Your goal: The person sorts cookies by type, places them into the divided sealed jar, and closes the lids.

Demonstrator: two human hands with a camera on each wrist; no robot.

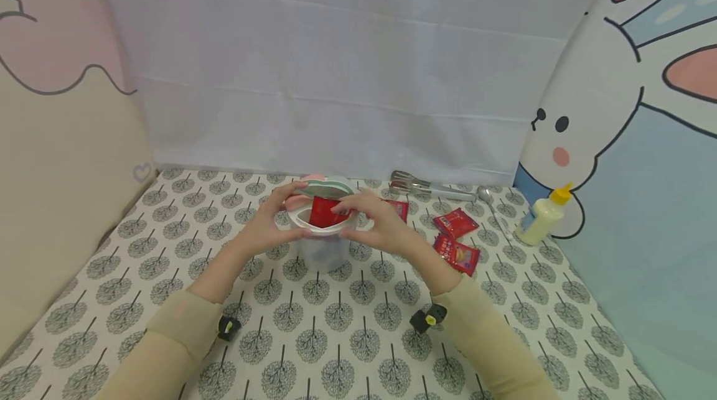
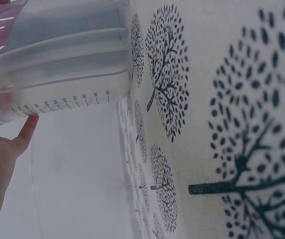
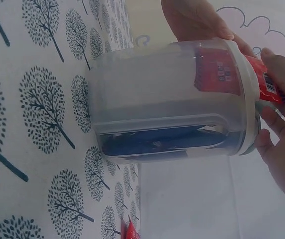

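A clear plastic canister (image 1: 325,254) with a white rim stands on the table, its lid flap (image 1: 325,188) raised. Measuring marks run along its side in the left wrist view. My left hand (image 1: 269,226) grips the canister's top from the left, thumb at the rim and fingers at the raised lid. A red packet (image 1: 322,211) pokes out of the opening; through the clear wall (image 3: 217,74) its lower part shows inside. From the right, my right hand (image 1: 383,226) pinches the packet's upper end, with the thumb by the rim.
Two red packets (image 1: 455,223) lie right of the canister, and another red packet (image 1: 399,208) is partly hidden behind my right hand. Metal tongs (image 1: 431,188) and a spoon (image 1: 494,210) lie at the back right. Beside them stands a yellow-capped bottle (image 1: 540,219).
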